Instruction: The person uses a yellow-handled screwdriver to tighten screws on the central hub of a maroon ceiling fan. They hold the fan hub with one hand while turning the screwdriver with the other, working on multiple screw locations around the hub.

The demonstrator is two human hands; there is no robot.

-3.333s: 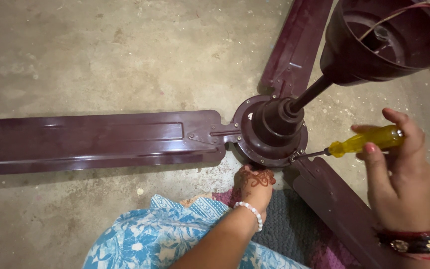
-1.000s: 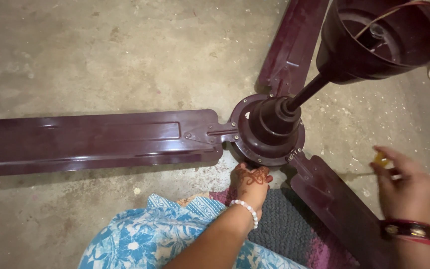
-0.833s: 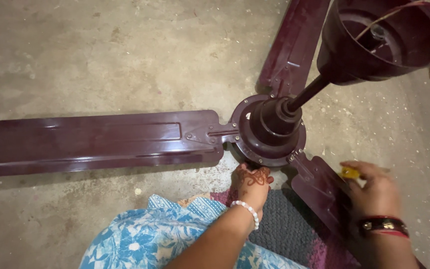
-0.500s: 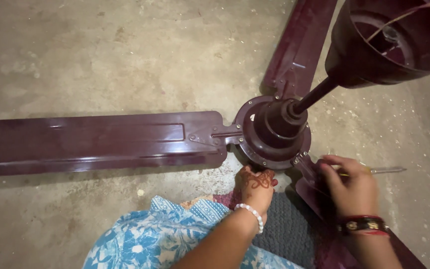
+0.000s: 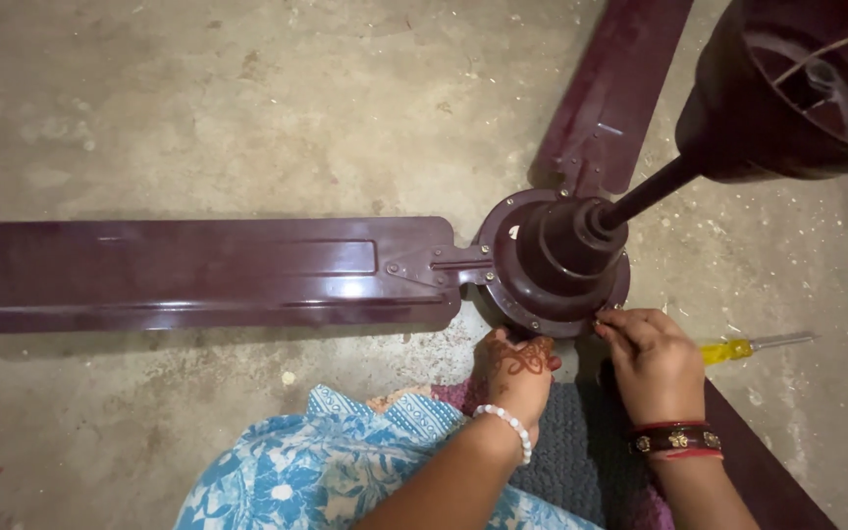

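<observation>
A maroon ceiling fan (image 5: 552, 260) is lying on a concrete floor (image 5: 247, 108), with its motor hub near the middle of the view. Three blades are showing: one long blade (image 5: 198, 275) is reaching to the left edge, one (image 5: 610, 88) is going up toward the top edge, and one (image 5: 768, 471) is running out at the lower right corner, partly hidden by the arm. The floor to the upper left is staying open and wide.

The right hand (image 5: 652, 365) is bending down at the lower rim of the hub, its fingertips pinched together on something too small to tell. The left hand (image 5: 514, 371) is pressing under the hub, fingers curled; I cannot tell its grip. One yellow-handled screwdriver (image 5: 753, 346) is lying on the floor just beside the right hand, not touched. One dark canopy cup (image 5: 797, 88) is sitting at the rod's top.
</observation>
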